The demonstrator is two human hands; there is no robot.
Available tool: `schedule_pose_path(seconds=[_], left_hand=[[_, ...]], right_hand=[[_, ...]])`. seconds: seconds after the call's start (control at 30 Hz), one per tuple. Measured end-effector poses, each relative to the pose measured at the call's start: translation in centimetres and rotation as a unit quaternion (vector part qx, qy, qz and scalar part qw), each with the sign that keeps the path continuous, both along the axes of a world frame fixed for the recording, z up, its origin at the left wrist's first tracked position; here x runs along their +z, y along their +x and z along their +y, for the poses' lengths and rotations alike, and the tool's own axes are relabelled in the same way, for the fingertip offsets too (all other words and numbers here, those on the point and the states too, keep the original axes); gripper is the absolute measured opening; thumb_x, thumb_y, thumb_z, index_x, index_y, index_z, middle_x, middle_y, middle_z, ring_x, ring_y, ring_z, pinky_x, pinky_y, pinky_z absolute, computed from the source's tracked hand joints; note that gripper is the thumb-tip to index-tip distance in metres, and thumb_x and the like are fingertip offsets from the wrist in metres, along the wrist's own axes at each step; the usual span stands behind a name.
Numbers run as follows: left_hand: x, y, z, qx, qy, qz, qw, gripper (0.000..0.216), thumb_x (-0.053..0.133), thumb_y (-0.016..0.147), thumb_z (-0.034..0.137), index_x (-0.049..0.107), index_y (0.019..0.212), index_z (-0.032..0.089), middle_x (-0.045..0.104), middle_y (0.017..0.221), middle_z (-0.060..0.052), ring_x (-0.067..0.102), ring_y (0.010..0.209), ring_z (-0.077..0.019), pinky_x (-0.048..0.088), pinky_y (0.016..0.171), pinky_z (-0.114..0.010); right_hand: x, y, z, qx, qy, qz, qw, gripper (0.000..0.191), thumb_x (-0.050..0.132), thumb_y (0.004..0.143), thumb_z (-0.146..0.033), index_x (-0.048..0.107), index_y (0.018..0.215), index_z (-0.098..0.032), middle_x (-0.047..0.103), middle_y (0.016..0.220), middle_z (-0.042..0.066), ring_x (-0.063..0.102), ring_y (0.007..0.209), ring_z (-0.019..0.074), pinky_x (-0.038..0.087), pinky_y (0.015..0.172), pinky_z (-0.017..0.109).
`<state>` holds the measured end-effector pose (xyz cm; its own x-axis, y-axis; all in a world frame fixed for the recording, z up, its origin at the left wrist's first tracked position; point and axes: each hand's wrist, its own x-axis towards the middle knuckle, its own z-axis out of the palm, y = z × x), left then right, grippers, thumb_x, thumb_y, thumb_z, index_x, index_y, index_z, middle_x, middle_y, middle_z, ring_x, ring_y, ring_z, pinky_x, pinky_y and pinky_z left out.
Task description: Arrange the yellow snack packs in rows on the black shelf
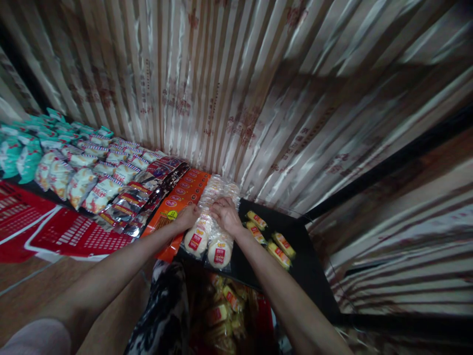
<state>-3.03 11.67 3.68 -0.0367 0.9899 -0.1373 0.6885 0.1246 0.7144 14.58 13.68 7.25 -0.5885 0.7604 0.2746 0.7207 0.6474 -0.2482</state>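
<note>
Two rows of clear packets of round white crackers (pixel 219 253) with red labels lie side by side on a black shelf (pixel 308 266). My left hand (pixel 189 217) is closed at the outer edge of the left row, its fingertips against a packet. Bent over the middle of the rows, my right hand (pixel 225 216) pinches at the clear wrapping with its fingers together. The exact packet under each hand is partly hidden. An orange printed sheet or bag (pixel 181 190) lies left of the crackers, beneath my left wrist.
Several small yellow packets (pixel 279 254) lie to the right on the shelf. More yellow packets (pixel 231 298) fill a container below. Snack bags (pixel 107 190) and green bags (pixel 29 158) stand left, above red baskets (pixel 81 231). Pleated printed sheeting (pixel 207 98) hangs behind.
</note>
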Motion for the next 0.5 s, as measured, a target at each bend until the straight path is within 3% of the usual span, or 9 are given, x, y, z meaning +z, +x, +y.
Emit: schedule_pose_path(seconds=[0.27,0.4,0.5], left_hand=[[1.0,0.2,-0.7,0.008,0.022,0.019,1.000,0.018,0.046,0.084,0.028,0.058,0.092,0.017,0.066,0.087,-0.004,0.059,0.079,-0.0136,0.042,0.069,-0.022],[2.5,0.3,-2.5,0.038,0.051,0.100,0.993,0.023,0.047,0.082,0.034,0.054,0.098,0.018,0.065,0.096,-0.006,0.061,0.087,-0.0171,0.043,0.073,-0.026],[3.1,0.1,-4.0,0.007,0.015,0.162,0.987,0.029,0.048,0.080,0.041,0.054,0.097,0.019,0.065,0.096,-0.008,0.061,0.089,-0.0214,0.044,0.073,-0.030]], right_hand=[[-0.9,-0.2,0.1,-0.006,-0.028,-0.015,0.999,0.006,0.062,0.074,-0.019,0.065,0.069,-0.018,0.061,0.096,0.007,0.044,0.099,0.0217,0.035,0.087,0.036],[-1.0,-0.4,0.0,-0.006,-0.020,-0.012,1.000,0.009,0.059,0.075,-0.016,0.063,0.067,-0.017,0.062,0.091,0.006,0.046,0.096,0.0210,0.035,0.088,0.035],[-0.9,-0.5,-0.2,-0.009,-0.013,-0.006,1.000,0.011,0.057,0.075,-0.015,0.062,0.066,-0.017,0.063,0.089,0.007,0.046,0.096,0.0211,0.036,0.088,0.034]])
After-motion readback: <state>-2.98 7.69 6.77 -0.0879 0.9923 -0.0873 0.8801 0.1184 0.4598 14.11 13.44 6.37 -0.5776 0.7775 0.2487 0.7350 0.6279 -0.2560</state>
